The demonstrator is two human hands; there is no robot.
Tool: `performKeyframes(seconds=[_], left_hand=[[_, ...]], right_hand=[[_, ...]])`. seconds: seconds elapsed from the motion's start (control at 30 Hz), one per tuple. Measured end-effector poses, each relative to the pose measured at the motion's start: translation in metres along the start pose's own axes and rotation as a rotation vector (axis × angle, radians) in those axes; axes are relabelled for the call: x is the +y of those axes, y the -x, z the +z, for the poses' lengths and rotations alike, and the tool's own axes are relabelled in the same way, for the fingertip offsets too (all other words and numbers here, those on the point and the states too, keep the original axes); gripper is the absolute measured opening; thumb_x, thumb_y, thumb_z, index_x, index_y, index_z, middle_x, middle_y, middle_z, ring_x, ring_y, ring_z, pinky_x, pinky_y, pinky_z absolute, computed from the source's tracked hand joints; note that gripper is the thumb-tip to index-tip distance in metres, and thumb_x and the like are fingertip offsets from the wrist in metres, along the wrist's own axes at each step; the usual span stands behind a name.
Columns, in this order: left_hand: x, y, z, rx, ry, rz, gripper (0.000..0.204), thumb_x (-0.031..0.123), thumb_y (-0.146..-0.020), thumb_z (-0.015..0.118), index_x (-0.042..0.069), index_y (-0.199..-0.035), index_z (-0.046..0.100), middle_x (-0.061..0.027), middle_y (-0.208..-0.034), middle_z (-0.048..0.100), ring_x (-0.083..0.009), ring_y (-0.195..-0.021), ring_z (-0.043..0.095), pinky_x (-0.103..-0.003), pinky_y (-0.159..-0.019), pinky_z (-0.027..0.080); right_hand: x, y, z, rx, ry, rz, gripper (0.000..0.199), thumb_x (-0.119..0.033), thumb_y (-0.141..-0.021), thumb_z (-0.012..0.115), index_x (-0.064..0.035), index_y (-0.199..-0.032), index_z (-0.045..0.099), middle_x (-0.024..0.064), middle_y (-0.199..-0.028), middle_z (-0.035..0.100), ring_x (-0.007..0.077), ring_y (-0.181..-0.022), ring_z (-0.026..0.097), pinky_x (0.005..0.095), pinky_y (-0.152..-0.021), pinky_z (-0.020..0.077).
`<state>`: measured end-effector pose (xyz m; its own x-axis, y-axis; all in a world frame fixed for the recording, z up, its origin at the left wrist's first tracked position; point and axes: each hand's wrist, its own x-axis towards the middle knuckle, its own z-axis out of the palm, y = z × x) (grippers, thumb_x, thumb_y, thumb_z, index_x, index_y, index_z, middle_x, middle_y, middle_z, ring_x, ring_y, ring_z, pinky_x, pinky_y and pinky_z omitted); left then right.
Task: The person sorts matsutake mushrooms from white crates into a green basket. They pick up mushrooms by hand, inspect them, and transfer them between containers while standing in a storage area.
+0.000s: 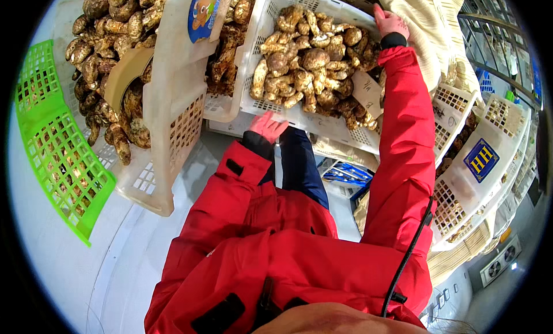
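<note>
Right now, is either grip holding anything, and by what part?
Can't be told: the left grip is at the near rim of the middle white crate, the right grip near its far right corner, beside the cream cloth.

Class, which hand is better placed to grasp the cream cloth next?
Probably the right hand: it is beside the cream cloth, while the left hand is by the white crate's near side.
</note>
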<state>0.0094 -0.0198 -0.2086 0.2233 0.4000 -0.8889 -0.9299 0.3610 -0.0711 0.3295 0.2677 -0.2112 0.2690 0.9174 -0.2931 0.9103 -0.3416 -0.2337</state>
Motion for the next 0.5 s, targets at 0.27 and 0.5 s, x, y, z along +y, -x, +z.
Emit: performKeyframes(seconds=[0.27,0.5], left_hand=[[0.007,-0.015,-0.015,-0.465,-0.011,-0.063,0.023,0.008,-0.077,0.05,0.002,-0.098,0.043,-0.0188,-0.11,0.043,-0.0363,-0.109,0.035,-0.053,-0.092,0.027],[0.011,0.004,-0.038,-0.396,-0.434,0.005,0.021,0.014,-0.079,0.043,0.007,-0.098,0.044,-0.0108,-0.111,0.045,-0.0255,-0.106,0.041,-0.039,-0.09,0.033]], right_hand=[[-0.003,-0.006,-0.003,0.373,-0.192,-0.158,0.041,-0.05,-0.072,0.046,-0.0153,-0.088,0.06,0.008,-0.08,0.06,0.0253,-0.079,0.055,0.0346,-0.071,0.0418],[0.015,0.137,-0.024,0.287,-1.109,0.012,0.028,-0.025,-0.079,0.047,0.001,-0.082,0.057,0.0041,-0.065,0.051,0.0124,-0.059,0.045,0.0246,-0.059,0.0371]])
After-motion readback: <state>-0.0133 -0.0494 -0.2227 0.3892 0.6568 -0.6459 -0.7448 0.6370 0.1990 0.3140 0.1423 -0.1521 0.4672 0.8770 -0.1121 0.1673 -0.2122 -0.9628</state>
